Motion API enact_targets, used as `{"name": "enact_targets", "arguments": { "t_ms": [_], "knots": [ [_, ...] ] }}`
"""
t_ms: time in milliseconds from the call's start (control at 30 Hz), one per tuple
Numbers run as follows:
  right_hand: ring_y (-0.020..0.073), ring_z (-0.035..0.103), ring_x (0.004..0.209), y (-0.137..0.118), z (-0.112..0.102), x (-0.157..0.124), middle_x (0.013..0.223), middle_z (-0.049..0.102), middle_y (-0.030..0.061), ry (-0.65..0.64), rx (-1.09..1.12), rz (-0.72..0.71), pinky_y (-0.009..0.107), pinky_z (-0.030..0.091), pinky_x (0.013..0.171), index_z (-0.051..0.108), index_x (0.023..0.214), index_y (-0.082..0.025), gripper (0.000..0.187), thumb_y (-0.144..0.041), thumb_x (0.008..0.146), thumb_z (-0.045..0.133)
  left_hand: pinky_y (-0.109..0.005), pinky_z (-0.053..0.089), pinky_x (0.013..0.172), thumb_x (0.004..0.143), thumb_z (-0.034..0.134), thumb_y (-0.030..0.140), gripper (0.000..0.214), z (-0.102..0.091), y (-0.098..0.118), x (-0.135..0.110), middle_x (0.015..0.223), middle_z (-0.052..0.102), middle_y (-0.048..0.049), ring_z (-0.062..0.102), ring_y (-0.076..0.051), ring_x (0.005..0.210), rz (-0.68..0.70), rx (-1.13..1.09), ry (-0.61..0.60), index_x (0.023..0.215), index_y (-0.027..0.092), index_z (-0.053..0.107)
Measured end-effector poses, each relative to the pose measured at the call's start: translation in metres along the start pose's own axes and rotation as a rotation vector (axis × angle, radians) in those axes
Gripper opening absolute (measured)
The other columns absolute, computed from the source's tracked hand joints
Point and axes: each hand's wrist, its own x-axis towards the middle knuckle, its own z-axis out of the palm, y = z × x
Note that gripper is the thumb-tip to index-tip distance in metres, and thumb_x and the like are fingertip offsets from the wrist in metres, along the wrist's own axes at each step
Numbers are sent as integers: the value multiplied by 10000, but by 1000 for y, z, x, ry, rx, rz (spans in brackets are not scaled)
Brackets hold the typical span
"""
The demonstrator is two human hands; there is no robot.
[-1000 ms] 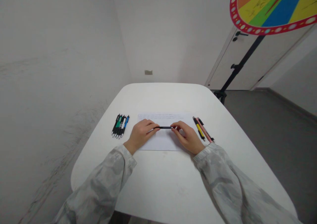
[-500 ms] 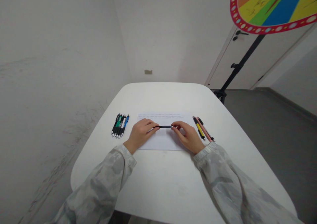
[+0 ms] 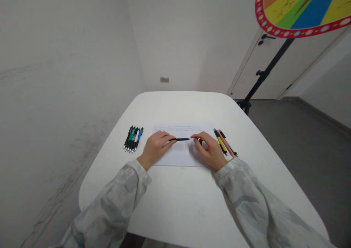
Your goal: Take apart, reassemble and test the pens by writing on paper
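My left hand [image 3: 157, 146] is closed in a pinch round one end of a slim black pen [image 3: 182, 139]. The pen lies level above a sheet of white paper [image 3: 175, 157] with lines of writing along its top. At the pen's other end, the thumb and forefinger of my right hand [image 3: 208, 149] pinch its small tip. A thin pale stretch shows between the dark barrel and these fingers. Whether the tip is apart from the barrel is too small to tell.
Several pens [image 3: 133, 139] with black, green, white and blue parts lie side by side at the left. Right of the paper lie a yellow-and-black pen [image 3: 221, 142] and a pink pen [image 3: 227, 143], with another dark-ended pen alongside. A colourful wheel [image 3: 298, 10] stands beyond the white table [image 3: 178, 109].
My right fingertips have shifted slightly right and up, away from the barrel, and a thin pale stretch now shows there. My left hand still holds the pen in nearly the same place.
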Motion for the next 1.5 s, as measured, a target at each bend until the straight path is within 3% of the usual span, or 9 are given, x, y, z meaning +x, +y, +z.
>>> {"name": "enact_targets", "arguments": {
  "t_ms": [633, 1367, 1500],
  "knots": [
    [210, 688, 774, -7, 0, 0, 947, 746, 77, 16, 19, 122, 280, 490, 495, 709, 1140, -229, 198, -383, 1042, 634, -367, 555, 836, 1119, 607, 404, 250, 0, 0, -1, 994, 791, -57, 704, -208, 924, -31, -25, -11, 1113, 212, 767],
    [222, 728, 841, -6, -1, -1, 996, 775, 72, -64, 38, 78, 320, 559, 633, 687, 1147, -247, 172, -381, 1059, 624, -371, 553, 849, 1121, 603, 394, 237, 0, 2, 0, 1010, 794, -61, 713, -210, 925, 3, -8, -55, 1122, 211, 753],
    [235, 747, 889, -5, -2, -1, 1029, 791, 78, -95, 38, 44, 368, 595, 755, 685, 1147, -251, 159, -362, 1077, 594, -403, 552, 876, 1133, 567, 346, 213, 1, 4, 0, 1062, 795, -71, 721, -232, 973, 21, 6, -100, 1188, 207, 719]
  ]
}}
